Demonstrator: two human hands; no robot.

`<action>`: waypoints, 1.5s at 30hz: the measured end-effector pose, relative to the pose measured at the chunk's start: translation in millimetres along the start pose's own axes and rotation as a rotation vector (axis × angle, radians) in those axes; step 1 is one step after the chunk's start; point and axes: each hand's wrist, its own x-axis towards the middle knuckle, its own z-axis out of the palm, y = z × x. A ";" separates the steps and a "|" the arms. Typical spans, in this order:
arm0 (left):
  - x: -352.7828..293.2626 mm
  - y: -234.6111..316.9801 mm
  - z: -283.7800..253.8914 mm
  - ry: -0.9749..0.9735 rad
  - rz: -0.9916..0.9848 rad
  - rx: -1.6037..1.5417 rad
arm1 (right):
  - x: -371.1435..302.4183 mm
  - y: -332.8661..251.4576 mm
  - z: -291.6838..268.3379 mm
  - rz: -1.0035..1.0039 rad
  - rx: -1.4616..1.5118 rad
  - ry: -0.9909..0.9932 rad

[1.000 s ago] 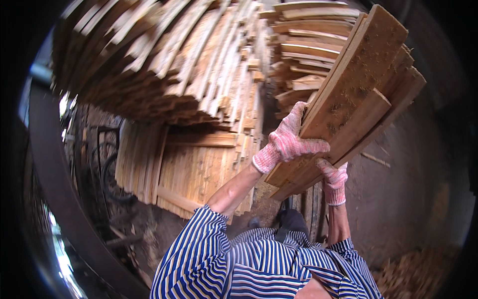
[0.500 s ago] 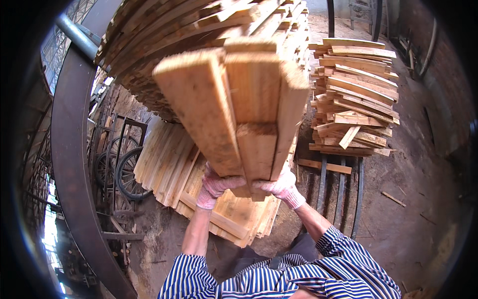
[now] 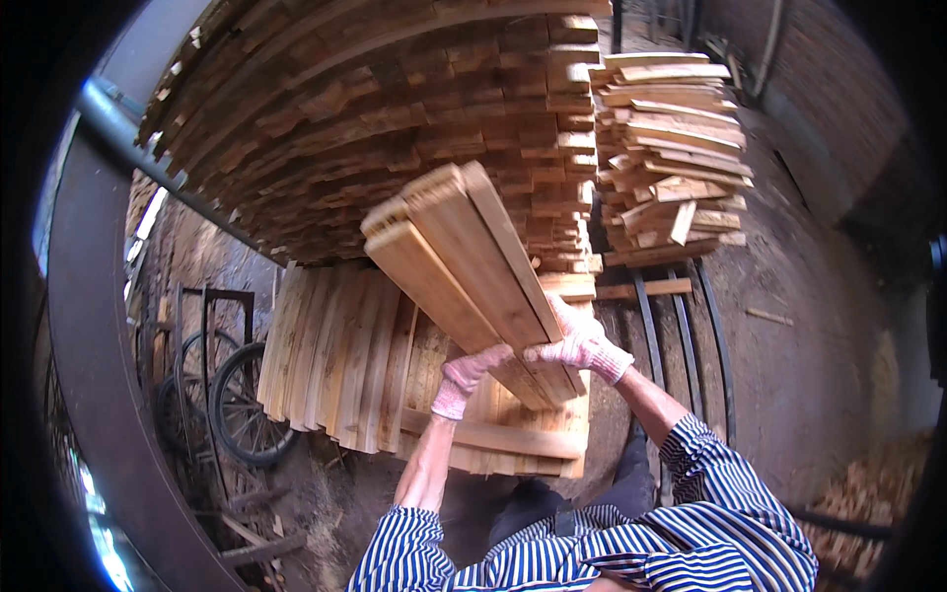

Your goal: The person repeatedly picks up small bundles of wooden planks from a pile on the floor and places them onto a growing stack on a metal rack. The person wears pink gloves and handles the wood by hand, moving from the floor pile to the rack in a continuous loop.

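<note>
Between my two gloved hands is a bundle of several wooden boards (image 3: 464,266), tilted with its far end up and to the left. My left hand (image 3: 472,377), in a pink-white knit glove, is closed on the bundle's left edge near its lower end. On the right edge, my right hand (image 3: 577,340) grips it too, thumb over the top face. Under the bundle lies a low layer of pale boards (image 3: 340,355), laid side by side, with one board (image 3: 493,437) crosswise near me. The fingers beneath the bundle are hidden.
A tall stack of boards (image 3: 395,128) rises just ahead. To its right, a looser pile of boards (image 3: 676,148) stands by dark metal rails (image 3: 681,345). A spoked wheel (image 3: 247,405) and a brown steel beam (image 3: 99,316) are at left. Wood scraps (image 3: 863,503) lie at lower right.
The bundle has come down from in front of the tall stack toward the low layer and turned, its far end now leaning left. Both hands keep hold of it; the view has shifted.
</note>
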 end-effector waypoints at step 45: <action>-154.1 89.2 -257.6 0.771 -0.664 -0.130 | 178.2 -58.3 420.1 0.438 -0.110 0.259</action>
